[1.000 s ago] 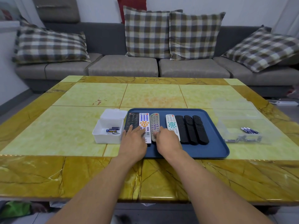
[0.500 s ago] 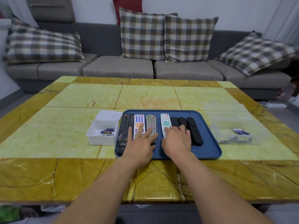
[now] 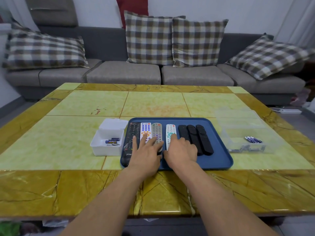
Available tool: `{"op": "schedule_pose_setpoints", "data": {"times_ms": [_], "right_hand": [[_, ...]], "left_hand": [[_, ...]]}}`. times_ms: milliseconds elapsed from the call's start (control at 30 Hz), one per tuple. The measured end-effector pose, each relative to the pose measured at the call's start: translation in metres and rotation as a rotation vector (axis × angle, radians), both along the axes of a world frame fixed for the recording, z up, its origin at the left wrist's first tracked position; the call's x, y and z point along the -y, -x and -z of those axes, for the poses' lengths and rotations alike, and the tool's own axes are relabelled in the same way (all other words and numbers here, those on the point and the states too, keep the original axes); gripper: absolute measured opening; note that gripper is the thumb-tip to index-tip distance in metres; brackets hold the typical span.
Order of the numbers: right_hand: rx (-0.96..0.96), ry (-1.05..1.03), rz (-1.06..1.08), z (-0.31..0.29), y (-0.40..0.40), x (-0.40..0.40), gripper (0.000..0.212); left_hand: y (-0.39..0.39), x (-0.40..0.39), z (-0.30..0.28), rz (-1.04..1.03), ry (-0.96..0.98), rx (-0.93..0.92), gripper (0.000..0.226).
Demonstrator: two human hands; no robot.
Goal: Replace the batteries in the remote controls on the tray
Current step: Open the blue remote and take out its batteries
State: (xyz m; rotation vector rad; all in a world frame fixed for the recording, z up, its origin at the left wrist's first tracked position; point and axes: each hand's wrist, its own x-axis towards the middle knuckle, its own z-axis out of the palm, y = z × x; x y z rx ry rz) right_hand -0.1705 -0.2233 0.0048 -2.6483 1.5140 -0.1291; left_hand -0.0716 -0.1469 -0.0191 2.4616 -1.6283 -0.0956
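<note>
A blue tray (image 3: 219, 157) lies on the tiled table and holds several remotes in a row. From the left they are a long black remote (image 3: 132, 132), a white one with orange and blue buttons (image 3: 146, 128), a grey one (image 3: 156, 129), a white and teal one (image 3: 170, 130) and three black ones (image 3: 202, 138). My left hand (image 3: 146, 154) rests with spread straight fingers on the near ends of the three left remotes. My right hand (image 3: 181, 150) lies flat over the white and teal remote and the nearest black one.
A white open box (image 3: 102, 148) with a few batteries (image 3: 112, 141) stands left of the tray. A clear plastic box (image 3: 247, 149) with several batteries (image 3: 253, 139) stands to the right. A grey sofa with checked cushions runs behind the table.
Both hands slid to the right along the row: the left from the black and white remotes onto the grey one, the right from the grey remote to the white and teal one.
</note>
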Motion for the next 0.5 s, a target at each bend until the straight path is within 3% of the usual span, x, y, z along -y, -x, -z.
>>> {"op": "schedule_pose_setpoints", "data": {"times_ms": [200,367,433,500], "right_hand": [[0.138,-0.054,0.086,-0.012,0.002,0.001,0.06],[0.39,-0.133,0.207,-0.021,0.016,0.01,0.036],[0.566,-0.197,0.27,-0.027,0.025,0.015,0.028],[0.888,-0.404,0.299,-0.034,0.028,0.012,0.024]], "left_hand": [[-0.003,-0.003,-0.002,-0.034,0.074,-0.115,0.056],[-0.005,-0.004,-0.007,-0.108,0.453,-0.297,0.041],[-0.004,-0.006,-0.014,-0.168,0.588,-0.404,0.031],[0.0,-0.008,-0.021,-0.23,0.654,-0.501,0.026]]}}
